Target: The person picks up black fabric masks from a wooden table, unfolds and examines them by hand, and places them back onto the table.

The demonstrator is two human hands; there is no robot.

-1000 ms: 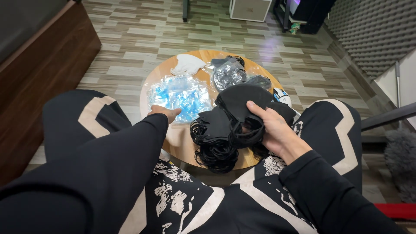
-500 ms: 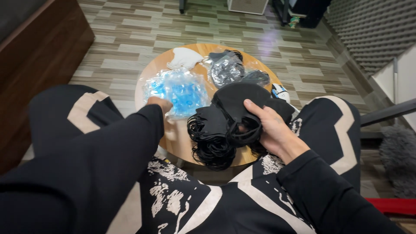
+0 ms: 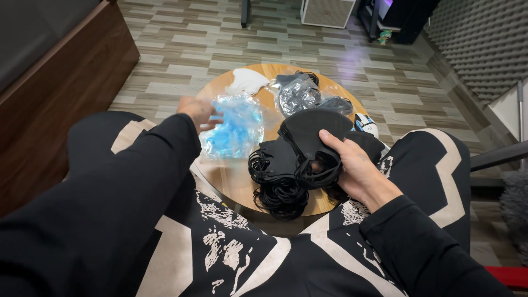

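Observation:
A small round wooden table (image 3: 236, 179) stands between my knees. My right hand (image 3: 352, 168) grips a black face mask (image 3: 313, 132) over a heap of black masks (image 3: 280, 176) with tangled ear loops at the table's near edge. My left hand (image 3: 197, 111), a little blurred, reaches over a pile of clear plastic wrappers with blue inside (image 3: 234, 127) on the table's left side and touches its top. Whether its fingers hold a wrapper cannot be told.
At the table's far side lie a white mask (image 3: 246, 81) and clear bags holding black masks (image 3: 297, 96). A small white object (image 3: 367, 124) sits at the right rim. A dark wooden cabinet (image 3: 60, 82) stands left, a white box (image 3: 327, 11) far back, grey foam panels (image 3: 478, 44) right.
My left hand has moved up from the table's near left edge onto the blue wrapper pile. My right hand stays on the black mask.

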